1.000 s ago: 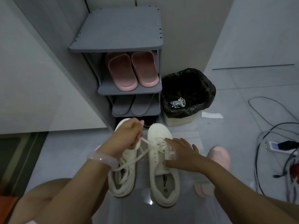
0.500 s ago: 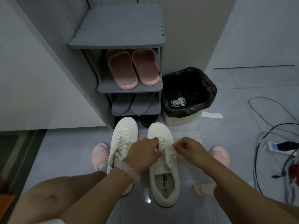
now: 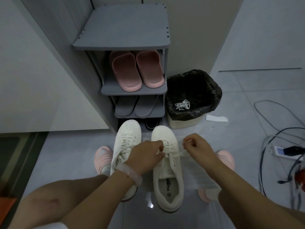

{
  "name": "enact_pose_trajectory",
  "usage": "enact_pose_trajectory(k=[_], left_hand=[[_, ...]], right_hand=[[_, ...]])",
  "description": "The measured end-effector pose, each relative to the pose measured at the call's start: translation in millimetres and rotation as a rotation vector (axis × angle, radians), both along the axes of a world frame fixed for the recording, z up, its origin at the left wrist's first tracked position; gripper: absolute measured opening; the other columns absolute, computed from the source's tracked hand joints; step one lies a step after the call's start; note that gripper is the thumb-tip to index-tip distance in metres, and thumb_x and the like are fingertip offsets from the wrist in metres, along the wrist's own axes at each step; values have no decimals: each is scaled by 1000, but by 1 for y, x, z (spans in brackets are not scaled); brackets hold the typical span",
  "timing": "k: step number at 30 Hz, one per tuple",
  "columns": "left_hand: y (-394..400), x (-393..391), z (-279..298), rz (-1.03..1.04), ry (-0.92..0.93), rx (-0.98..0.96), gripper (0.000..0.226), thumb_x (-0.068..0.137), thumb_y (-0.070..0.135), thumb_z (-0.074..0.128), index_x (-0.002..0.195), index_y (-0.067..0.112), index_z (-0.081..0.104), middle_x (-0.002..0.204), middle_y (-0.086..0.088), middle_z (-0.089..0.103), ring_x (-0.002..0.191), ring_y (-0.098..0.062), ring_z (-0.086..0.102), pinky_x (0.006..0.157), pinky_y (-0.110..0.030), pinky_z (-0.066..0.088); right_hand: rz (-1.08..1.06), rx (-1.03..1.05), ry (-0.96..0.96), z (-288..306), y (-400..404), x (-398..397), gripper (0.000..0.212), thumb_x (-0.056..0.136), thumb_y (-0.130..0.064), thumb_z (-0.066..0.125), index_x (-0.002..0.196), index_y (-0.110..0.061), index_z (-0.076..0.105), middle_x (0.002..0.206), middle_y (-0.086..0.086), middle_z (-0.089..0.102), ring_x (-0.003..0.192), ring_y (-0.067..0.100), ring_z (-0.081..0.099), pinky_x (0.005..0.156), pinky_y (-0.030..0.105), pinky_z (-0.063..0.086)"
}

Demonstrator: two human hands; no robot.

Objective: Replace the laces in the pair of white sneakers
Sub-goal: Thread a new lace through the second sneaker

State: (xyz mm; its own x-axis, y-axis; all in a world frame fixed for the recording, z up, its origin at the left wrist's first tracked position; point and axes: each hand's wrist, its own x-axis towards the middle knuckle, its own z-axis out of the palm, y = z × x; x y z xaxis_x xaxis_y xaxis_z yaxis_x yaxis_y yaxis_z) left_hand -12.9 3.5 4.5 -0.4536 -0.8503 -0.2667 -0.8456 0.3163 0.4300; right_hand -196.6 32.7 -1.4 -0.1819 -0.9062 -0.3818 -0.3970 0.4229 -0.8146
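On the floor before the shoe rack (image 3: 132, 93), at six o'clock, both hands pinch lace ends over the right white sneaker (image 3: 166, 166), left hand (image 3: 145, 156) and right hand (image 3: 196, 146) apparently pulling them snug.

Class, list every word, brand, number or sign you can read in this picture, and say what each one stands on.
"HUANQ..." or close to it: printed on the insole of the right sneaker; the last letters are unclear.
A small round mark below it on the same insole: too small to read.
The screen of the phone lying on the floor: blurred, unreadable.
No other text shows.
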Motion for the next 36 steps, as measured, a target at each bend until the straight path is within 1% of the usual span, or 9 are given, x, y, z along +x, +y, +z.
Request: enact_pose_trajectory(k=[5,8,13,17,21,24,28,32,36], left_hand=[[7,-10,-5,-28,5,36,26,92,33,43,110,25,59,105,-2,63,96,-20,59,75,-30,44],[11,-14,-9,7,5,65,28,91,35,43,109,23,60,105,-2,64,94,-20,60,71,-27,42],[11,-17,-12,48,72,90,20,90,29,46,93,14,59,95,-4,63,89,-21,59,65,-26,36],[6,-15,-12,98,163,142,16,90,23,49,92,12,60,94,-2,62,81,-13,51,67,-24,36],[4,-14,-12,135,221,211,10,87,18,49,84,16,58,84,4,55,78,-10,49,67,-22,35],[7,-17,-11,174,277,260,21,86,19,50,65,20,49,68,10,50,66,-5,47,57,-16,32],[0,-17,14,342,439,366,41,82,14,51,45,22,36,47,9,37,45,-2,34,42,-11,28],[-19,4,49,565,638,435,42,74,7,45,36,20,34,41,9,31,37,-7,25,41,-20,22],[-12,7,70,548,673,509,43,72,4,44,34,21,31,42,4,29,40,-11,22,46,-23,18]], right_hand=[[397,1,214,-11,6,18,17,88,-18,57,77,-26,47,78,-12,49,69,1,45,55,9,35],[233,-25,87,-8,0,16,23,85,-8,57,71,-23,47,75,-7,51,70,8,48,58,9,38],[-169,-47,-235,-3,-2,10,17,84,1,55,80,-16,54,82,4,56,80,18,54,77,31,48],[151,-130,4,1,0,12,35,82,-3,59,111,-21,51,115,1,51,102,11,49,78,12,41],[580,-97,142,-10,10,17,73,80,-27,69,141,-25,30,146,-1,26,135,16,23,111,28,23],[611,-31,182,-19,15,19,83,77,-31,71,143,-30,22,153,-7,7,140,16,13,114,35,22],[578,-49,225,-23,10,14,88,71,-29,74,142,-21,23,148,-6,18,136,18,23,110,33,26],[592,-66,232,-23,9,14,90,70,-33,76,141,-18,24,146,-6,20,131,17,26,108,31,27],[594,-73,227,-23,8,14,89,71,-32,75,142,-17,24,146,-6,20,132,16,26,103,22,24]])
